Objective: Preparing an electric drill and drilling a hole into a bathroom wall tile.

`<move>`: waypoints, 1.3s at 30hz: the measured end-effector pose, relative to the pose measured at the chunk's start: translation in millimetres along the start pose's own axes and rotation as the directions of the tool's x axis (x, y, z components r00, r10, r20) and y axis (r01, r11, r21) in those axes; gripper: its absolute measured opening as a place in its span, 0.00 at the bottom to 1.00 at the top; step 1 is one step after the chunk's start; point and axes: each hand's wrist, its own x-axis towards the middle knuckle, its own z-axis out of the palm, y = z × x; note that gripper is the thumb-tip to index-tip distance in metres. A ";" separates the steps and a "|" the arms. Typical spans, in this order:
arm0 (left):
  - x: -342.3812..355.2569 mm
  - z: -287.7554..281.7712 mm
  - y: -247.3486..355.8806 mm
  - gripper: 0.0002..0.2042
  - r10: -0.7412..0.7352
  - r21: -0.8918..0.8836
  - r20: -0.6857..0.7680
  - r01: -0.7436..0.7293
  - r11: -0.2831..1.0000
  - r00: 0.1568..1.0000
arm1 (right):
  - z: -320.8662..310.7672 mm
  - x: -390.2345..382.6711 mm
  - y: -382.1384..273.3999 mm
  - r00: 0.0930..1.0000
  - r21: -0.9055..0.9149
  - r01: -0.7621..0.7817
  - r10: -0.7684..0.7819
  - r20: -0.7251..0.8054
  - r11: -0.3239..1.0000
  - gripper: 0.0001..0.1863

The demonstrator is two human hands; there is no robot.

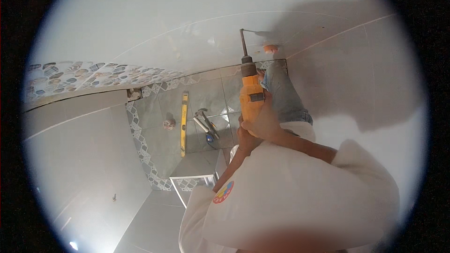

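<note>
Both hands were wrapped tight around the orange drill [251,94], the right hand [265,122] above the left hand [245,139], with its bit [243,43] touching the white wall [187,28].

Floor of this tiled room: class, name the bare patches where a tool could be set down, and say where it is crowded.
Free: the grey tiles left of the yellow spirit level, around the small round drain, up to the patterned border. Also the strip below the level, towards the white frame. Crowded: right of the level, where hand tools lie, and beside the jeans leg under the orange drill.
</note>
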 end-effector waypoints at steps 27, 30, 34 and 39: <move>8.2 -4.7 48.6 0.34 0.010 0.110 -0.091 0.000 0.994 0.996 | -8.4 37.5 12.7 0.981 0.608 -0.162 0.059 0.186 0.777 0.42; 8.9 0.2 45.8 0.33 0.055 0.161 -0.090 -0.040 0.986 0.994 | -13.5 45.6 20.2 0.974 0.546 -0.170 0.054 0.222 0.821 0.35; 4.0 -1.3 46.0 0.33 -0.029 0.182 -0.104 0.048 0.982 0.994 | -12.4 41.3 17.0 0.976 0.617 -0.156 0.022 0.218 0.771 0.32; 0.6 -4.9 51.2 0.32 0.027 0.117 -0.109 -0.014 0.993 0.994 | -11.3 38.8 12.1 0.968 0.598 -0.187 0.041 0.249 0.779 0.30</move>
